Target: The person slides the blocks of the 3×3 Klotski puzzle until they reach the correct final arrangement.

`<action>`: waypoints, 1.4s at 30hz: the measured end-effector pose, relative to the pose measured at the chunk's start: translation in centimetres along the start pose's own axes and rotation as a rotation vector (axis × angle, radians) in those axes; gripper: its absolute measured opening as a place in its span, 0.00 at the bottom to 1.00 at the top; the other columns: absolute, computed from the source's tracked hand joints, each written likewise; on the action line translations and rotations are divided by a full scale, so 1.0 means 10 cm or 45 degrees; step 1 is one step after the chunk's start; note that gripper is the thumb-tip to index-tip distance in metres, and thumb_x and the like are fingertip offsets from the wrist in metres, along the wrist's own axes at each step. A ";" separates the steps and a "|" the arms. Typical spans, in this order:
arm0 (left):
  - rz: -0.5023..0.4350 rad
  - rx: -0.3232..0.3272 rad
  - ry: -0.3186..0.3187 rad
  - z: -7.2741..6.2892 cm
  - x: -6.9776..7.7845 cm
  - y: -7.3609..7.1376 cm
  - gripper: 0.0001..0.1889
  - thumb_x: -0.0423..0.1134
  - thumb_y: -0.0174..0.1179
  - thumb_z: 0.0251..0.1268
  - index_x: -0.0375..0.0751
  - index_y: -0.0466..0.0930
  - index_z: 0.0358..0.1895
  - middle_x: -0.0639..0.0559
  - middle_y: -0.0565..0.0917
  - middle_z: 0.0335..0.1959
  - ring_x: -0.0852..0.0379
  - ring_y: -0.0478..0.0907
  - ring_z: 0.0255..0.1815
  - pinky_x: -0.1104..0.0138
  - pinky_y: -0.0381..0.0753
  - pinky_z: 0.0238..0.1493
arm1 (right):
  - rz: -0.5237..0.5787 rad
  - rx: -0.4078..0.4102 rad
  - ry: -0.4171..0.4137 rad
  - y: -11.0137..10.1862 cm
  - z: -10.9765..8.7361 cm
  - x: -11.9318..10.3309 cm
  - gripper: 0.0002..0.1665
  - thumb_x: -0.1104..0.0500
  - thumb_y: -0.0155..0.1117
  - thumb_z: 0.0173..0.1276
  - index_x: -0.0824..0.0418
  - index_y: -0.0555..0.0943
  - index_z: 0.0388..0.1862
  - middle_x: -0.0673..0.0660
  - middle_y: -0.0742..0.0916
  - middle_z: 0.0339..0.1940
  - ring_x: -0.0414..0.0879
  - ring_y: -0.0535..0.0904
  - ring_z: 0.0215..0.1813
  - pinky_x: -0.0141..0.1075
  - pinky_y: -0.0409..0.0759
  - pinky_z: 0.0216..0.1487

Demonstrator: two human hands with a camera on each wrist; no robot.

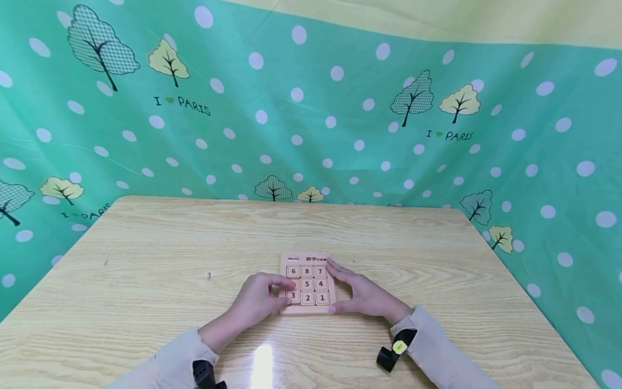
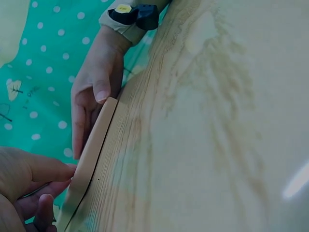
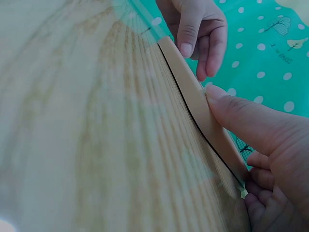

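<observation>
A wooden number slide puzzle lies flat on the table, with numbered tiles in rows. The top row reads 6, 8, 7; the middle has a bare slot at left, then 5 and 4; the bottom reads 3, 2, 1. My left hand is over its left side, thumb at the 3 tile and a forefinger reaching over the bare slot. Along the right edge my right hand holds the frame, thumb at the near corner and fingers at the far part. The wrist views show the frame's side edge low between the hands.
The pale wood-grain table carries a bright light reflection near its front. Behind and beside it hangs a green dotted cloth with printed trees. Black straps with small devices sit on both wrists over light sleeves.
</observation>
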State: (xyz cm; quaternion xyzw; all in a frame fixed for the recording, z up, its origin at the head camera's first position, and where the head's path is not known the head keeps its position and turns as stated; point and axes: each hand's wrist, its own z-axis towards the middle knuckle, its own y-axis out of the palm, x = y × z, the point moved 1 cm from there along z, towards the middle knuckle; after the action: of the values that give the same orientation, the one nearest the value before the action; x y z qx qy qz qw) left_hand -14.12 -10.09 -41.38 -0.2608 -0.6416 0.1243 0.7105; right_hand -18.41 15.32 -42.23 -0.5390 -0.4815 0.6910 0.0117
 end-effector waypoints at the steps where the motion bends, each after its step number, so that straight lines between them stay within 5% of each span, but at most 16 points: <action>1: 0.008 0.004 0.001 0.01 0.00 0.00 0.14 0.29 0.68 0.46 0.43 0.85 0.40 0.51 0.85 0.40 0.63 0.66 0.13 0.75 0.66 0.12 | 0.001 -0.001 -0.003 0.00 0.00 0.00 0.56 0.42 0.70 0.54 0.59 0.53 0.74 0.52 0.50 0.77 0.52 0.44 0.76 0.51 0.47 0.72; 24: -0.017 0.120 -0.054 0.18 -0.08 0.03 0.14 0.29 0.69 0.46 0.46 0.86 0.39 0.53 0.85 0.40 0.60 0.66 0.16 0.72 0.67 0.19 | -0.020 0.000 0.004 0.00 0.01 0.02 0.56 0.41 0.70 0.54 0.56 0.53 0.75 0.51 0.50 0.77 0.52 0.45 0.76 0.50 0.48 0.72; 33: -0.114 0.110 -0.009 0.05 0.00 0.12 0.15 0.29 0.69 0.45 0.42 0.85 0.41 0.53 0.78 0.22 0.62 0.67 0.17 0.73 0.66 0.16 | -0.014 -0.009 -0.013 0.00 0.01 0.01 0.56 0.42 0.70 0.54 0.58 0.53 0.75 0.51 0.50 0.77 0.52 0.45 0.76 0.49 0.47 0.72; 42: -0.138 0.126 0.065 -0.07 0.09 0.32 0.15 0.30 0.68 0.47 0.39 0.84 0.43 0.50 0.86 0.39 0.63 0.74 0.27 0.73 0.75 0.30 | -0.023 0.000 -0.015 0.00 0.00 0.00 0.56 0.41 0.70 0.54 0.57 0.53 0.75 0.51 0.50 0.77 0.52 0.45 0.76 0.49 0.47 0.72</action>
State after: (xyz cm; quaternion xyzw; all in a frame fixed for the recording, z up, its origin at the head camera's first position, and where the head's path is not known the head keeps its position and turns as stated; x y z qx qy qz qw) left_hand -12.76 -7.14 -42.30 -0.1934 -0.6295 0.1105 0.7444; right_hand -18.44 15.38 -42.24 -0.5307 -0.4864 0.6940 0.0153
